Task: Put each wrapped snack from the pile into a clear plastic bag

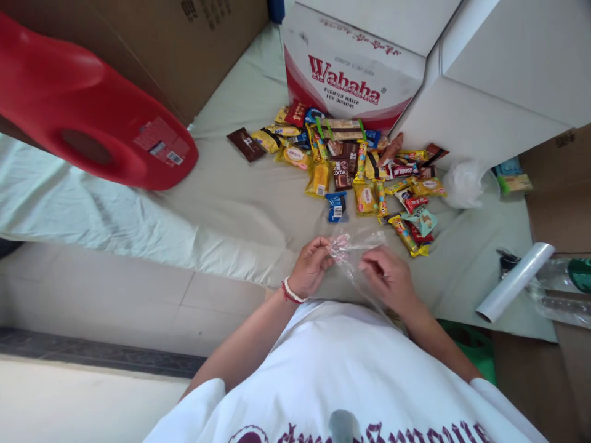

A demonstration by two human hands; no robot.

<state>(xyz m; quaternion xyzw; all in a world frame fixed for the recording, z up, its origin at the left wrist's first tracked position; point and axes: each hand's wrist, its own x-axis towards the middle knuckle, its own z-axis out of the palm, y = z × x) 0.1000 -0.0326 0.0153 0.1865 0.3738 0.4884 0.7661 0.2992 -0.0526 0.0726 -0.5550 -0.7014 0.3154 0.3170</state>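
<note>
A transparent plastic bag (357, 241) with pink print is stretched between my hands at the cloth's near edge. My left hand (311, 266), wearing a white and red bracelet, pinches its pink-printed end. My right hand (390, 275) is slightly blurred, its fingers curled closed on the bag's other side; the exact grip is partly hidden. Just beyond lies a spread of wrapped snacks. Among them are a blue packet (337, 207), a brown cocoa packet (342, 174), a yellow packet (365, 199) and a mint-green packet (422, 219).
Behind the snacks stands a white Wahaha carton (353, 74). A big red jug (115, 129) is at left on the pale green cloth (221, 215). Rightward are a crumpled white plastic bag (465, 183), a film roll (514, 283) and clear plastic bottles (556, 274).
</note>
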